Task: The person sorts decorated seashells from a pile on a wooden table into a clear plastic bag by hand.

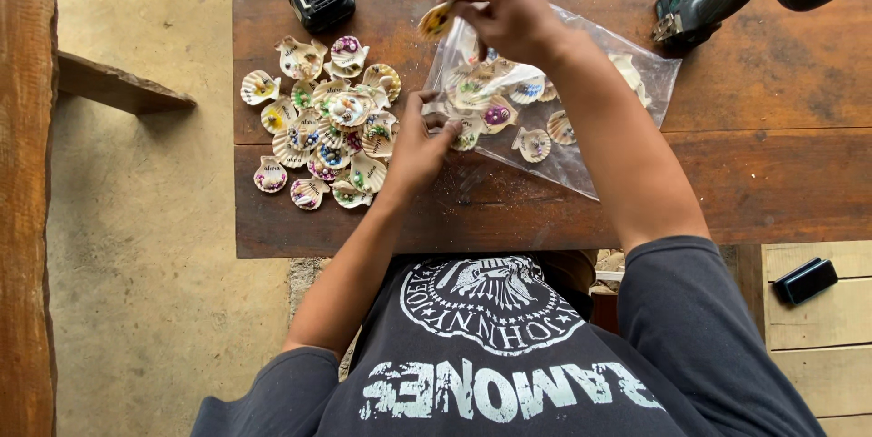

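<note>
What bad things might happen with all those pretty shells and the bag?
1. The shell pinched in the right hand hangs over the table; if it slips, it might chip.
2. The left hand only holds the plastic bag at its mouth, so shells could slide out.
3. The shell pile sits beside the left arm; a nudge might scatter it.

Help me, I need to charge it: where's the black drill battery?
The black battery sits at the table's far edge, just beyond the loose shell pile.
</note>
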